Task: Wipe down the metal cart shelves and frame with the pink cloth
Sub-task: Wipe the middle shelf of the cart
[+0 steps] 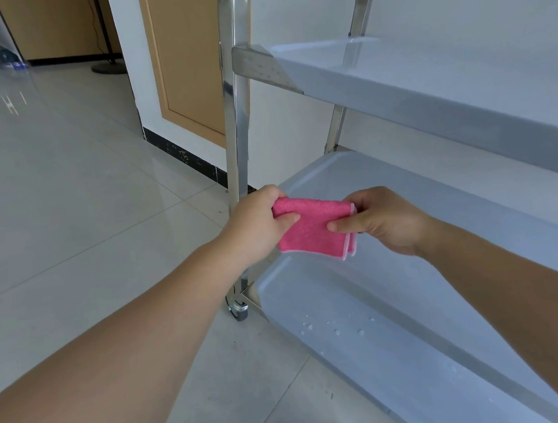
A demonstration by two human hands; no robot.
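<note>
A folded pink cloth (314, 230) is stretched between both hands above the front left corner of the cart's lower shelf (405, 342). My left hand (260, 225) grips its left edge, just in front of the cart's upright steel post (237, 119). My right hand (383, 221) pinches the cloth's right edge between thumb and fingers. Water droplets lie on the lower shelf. The upper shelf (428, 68) runs across the top right.
A caster wheel (239, 310) sits under the cart's corner on the glossy tiled floor (73, 198). A white wall with a black skirting and a tan panel stands behind the cart. A black stand base (108, 68) and clutter lie at the far left.
</note>
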